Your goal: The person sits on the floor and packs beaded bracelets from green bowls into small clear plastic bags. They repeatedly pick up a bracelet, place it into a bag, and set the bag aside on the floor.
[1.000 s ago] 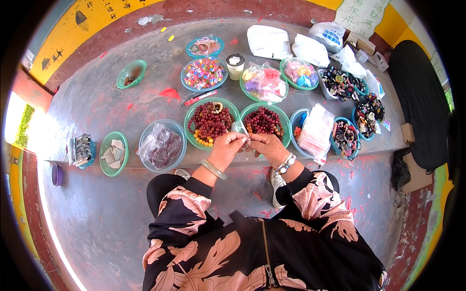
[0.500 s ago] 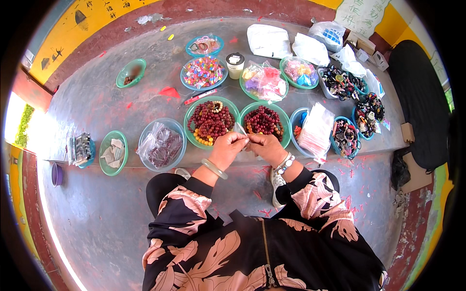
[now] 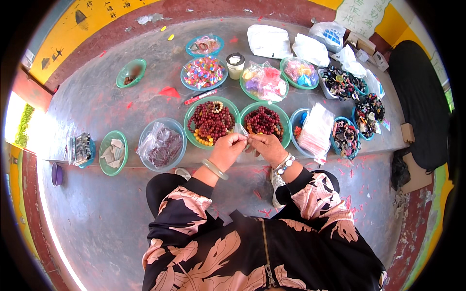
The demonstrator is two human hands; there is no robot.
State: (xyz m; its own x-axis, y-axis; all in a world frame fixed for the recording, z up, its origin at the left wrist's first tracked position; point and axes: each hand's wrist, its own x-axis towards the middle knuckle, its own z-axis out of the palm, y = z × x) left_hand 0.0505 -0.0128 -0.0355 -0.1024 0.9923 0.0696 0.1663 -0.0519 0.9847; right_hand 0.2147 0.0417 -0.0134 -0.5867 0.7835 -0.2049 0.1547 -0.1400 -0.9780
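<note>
My left hand (image 3: pixel 230 145) and my right hand (image 3: pixel 267 147) meet in front of me, fingertips pinched close together. Between them is a small clear plastic bag (image 3: pixel 241 129), its upper part showing above the fingers. Just beyond my left hand, a green basin (image 3: pixel 188 115) holds dark red bead bracelets (image 3: pixel 211 119) with a few yellow beads. Past my right hand is another green basin (image 3: pixel 288 127) with similar dark red bead bracelets (image 3: pixel 262 120).
Left of the bracelets, a blue basin (image 3: pixel 182 148) holds clear packets of dark red pieces. To the right, a stack of clear bags (image 3: pixel 316 131) lies over a blue basin. Behind stand a lidded cup (image 3: pixel 235 67), a red marker (image 3: pixel 200 97) and a basin of colourful pieces (image 3: pixel 204 72).
The plastic bag has turned from a thin white sliver to a wider, see-through shape between my fingers. My fingertips have shifted slightly; my arms stay in place.
</note>
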